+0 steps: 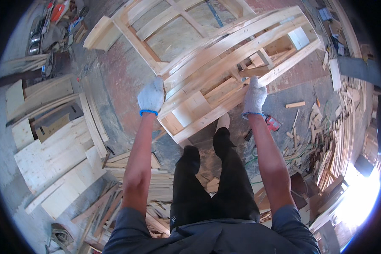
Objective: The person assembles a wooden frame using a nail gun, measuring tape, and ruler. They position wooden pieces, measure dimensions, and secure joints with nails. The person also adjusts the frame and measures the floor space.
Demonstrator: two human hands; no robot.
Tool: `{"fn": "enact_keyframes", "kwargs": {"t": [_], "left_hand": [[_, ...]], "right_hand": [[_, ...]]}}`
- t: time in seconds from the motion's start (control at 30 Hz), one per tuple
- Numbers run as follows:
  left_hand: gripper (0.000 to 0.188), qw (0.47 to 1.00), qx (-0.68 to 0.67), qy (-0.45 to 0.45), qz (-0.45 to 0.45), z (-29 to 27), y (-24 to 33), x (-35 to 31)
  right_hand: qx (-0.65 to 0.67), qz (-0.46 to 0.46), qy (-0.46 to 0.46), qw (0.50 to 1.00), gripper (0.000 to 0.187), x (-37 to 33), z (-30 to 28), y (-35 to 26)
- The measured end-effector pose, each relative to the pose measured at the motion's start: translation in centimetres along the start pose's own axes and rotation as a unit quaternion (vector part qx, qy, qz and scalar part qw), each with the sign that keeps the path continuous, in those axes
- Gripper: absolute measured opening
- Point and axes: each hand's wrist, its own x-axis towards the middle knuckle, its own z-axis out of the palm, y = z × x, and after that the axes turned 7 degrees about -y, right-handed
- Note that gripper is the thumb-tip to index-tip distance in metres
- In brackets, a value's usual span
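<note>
A large wooden frame [224, 76], built of pale planks with cross pieces, stands tilted in front of me. My left hand [151, 96], in a white knit glove with a blue cuff, is closed on its left end. My right hand [255, 97], gloved the same way, grips the near rail around its middle; the fingertips are partly hidden by the wood. Short braces [264, 58] and a white panel [299, 38] sit inside the frame. Behind it, a second open section of wooden slats [173, 25] lies close against it or joined to it; I cannot tell which.
Light boards [59, 156] are stacked at the left. Offcuts [317, 120] and long strips [326, 165] litter the right side. A red tool [272, 123] lies on the floor beside my right forearm. One loose wood piece [295, 104] lies farther right. My feet stand close to the frame.
</note>
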Motion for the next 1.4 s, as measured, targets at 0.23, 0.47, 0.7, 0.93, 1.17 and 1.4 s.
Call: {"fn": "enact_keyframes", "kwargs": {"t": [0.23,0.47,0.7,0.93,1.17,1.4], "left_hand": [[0.037,0.994,0.023,-0.098,-0.031,-0.1,2.6,-0.2],[0.04,0.999,-0.028,0.01,-0.018,-0.7,4.0,-0.2],[0.044,0.997,-0.051,-0.019,-0.061,-1.7,4.7,0.0],[0.05,0.99,-0.13,0.008,-0.057,-1.1,4.4,0.2],[0.039,0.972,-0.227,0.061,0.012,-1.6,5.4,0.0],[0.023,0.921,-0.37,0.012,0.121,-0.8,3.4,-0.5]], "right_hand": [[-0.125,0.023,-0.032,0.991,0.032,2.0,-3.0,0.2],[-0.111,0.03,0.007,0.993,0.046,2.7,-2.9,1.3],[-0.17,0.116,-0.036,0.978,0.045,1.9,-4.8,-0.7],[-0.272,-0.114,-0.034,0.955,0.052,-9.5,0.5,-9.2],[-0.455,-0.313,-0.061,0.831,0.046,-14.3,9.9,-3.4],[-0.527,-0.333,-0.024,0.782,0.041,-13.6,9.4,-2.5]]}}
